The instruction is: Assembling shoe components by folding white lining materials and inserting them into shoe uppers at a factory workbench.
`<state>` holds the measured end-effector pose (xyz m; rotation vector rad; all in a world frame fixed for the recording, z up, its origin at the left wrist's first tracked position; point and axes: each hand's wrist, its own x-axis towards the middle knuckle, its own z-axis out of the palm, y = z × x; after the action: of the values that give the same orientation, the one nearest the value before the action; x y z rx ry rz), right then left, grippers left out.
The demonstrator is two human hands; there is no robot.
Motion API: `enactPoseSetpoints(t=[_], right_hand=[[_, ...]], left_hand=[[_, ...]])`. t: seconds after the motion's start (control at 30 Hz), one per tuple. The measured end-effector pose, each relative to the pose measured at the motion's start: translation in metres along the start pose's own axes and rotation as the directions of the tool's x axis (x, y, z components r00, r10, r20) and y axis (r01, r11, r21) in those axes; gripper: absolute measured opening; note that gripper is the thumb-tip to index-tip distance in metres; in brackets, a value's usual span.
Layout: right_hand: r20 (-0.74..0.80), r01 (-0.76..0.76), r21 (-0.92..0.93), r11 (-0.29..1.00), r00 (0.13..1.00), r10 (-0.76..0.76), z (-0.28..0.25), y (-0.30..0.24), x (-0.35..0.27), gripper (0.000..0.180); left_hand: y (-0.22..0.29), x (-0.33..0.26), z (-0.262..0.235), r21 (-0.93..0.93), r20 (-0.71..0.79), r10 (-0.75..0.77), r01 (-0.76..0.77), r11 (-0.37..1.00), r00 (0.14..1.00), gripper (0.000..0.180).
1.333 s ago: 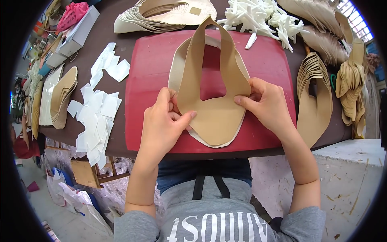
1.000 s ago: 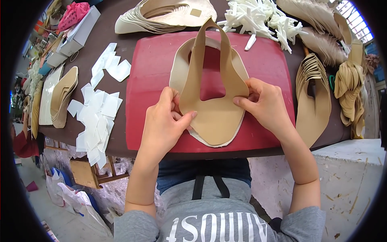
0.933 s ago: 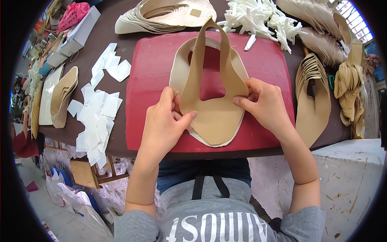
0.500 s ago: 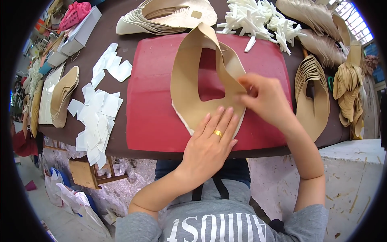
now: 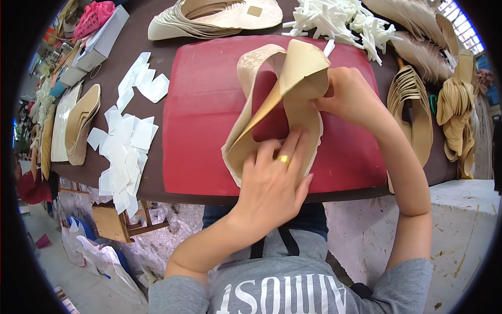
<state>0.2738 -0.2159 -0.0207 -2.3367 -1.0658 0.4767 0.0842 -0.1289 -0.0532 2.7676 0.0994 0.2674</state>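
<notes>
A tan shoe upper (image 5: 303,99), with a pale inner side and a large opening in its middle, stands partly folded up on a red mat (image 5: 204,115). At its near end, my left hand (image 5: 274,175) presses down with the fingers spread and slightly bent, a gold ring on one of them. My right hand (image 5: 348,97) pinches the upper's right edge between thumb and fingers. Above that grip the far part of the leather bends over toward the middle, and a white rim shows along the near edges.
White cut pieces (image 5: 128,141) lie in a heap left of the mat. White strips (image 5: 334,23) are piled at the far side, beside a stack of pale uppers (image 5: 209,21). More tan uppers (image 5: 415,120) stand on the right. A wooden stool (image 5: 112,222) is below the table's edge.
My right hand has moved up along the upper's right edge. The leather has twisted, its far end folding over. My left hand's fingers have bent a little more.
</notes>
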Motion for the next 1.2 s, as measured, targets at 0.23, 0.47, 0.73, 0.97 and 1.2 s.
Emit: enactPoseSetpoints(t=[0.23, 0.47, 0.73, 0.97, 1.2], right_hand=[[-0.113, 0.314, -0.001, 0.949, 0.943, -0.312, 0.003, -0.008, 0.006, 0.020], [-0.156, 0.389, -0.162, 0.907, 0.898, -0.412, 0.005, -0.007, 0.003, 0.027], [-0.317, 0.320, -0.145, 0.936, 0.881, -0.350, 0.025, 0.013, -0.006, 0.024], [-0.302, 0.300, -0.128, 0.945, 0.896, -0.325, 0.027, 0.021, -0.012, 0.018], [-0.131, 0.417, -0.700, 0.580, 0.723, -0.678, 0.026, -0.014, -0.011, 0.018]], left_hand=[[-0.015, 0.026, 0.014, 0.012, 0.018, -0.018, 0.018, 1.000, 1.000, 0.053], [-0.019, -0.017, -0.002, 0.051, 0.007, 0.143, -0.143, 0.988, 0.990, 0.052], [0.002, 0.000, 0.016, 0.222, -0.192, 0.033, 0.010, 0.975, 0.981, 0.046], [0.002, 0.016, 0.021, 0.327, -0.156, 0.041, 0.012, 0.945, 0.987, 0.041], [-0.016, 0.042, 0.035, 0.232, -0.326, 0.123, -0.047, 0.971, 0.937, 0.038]])
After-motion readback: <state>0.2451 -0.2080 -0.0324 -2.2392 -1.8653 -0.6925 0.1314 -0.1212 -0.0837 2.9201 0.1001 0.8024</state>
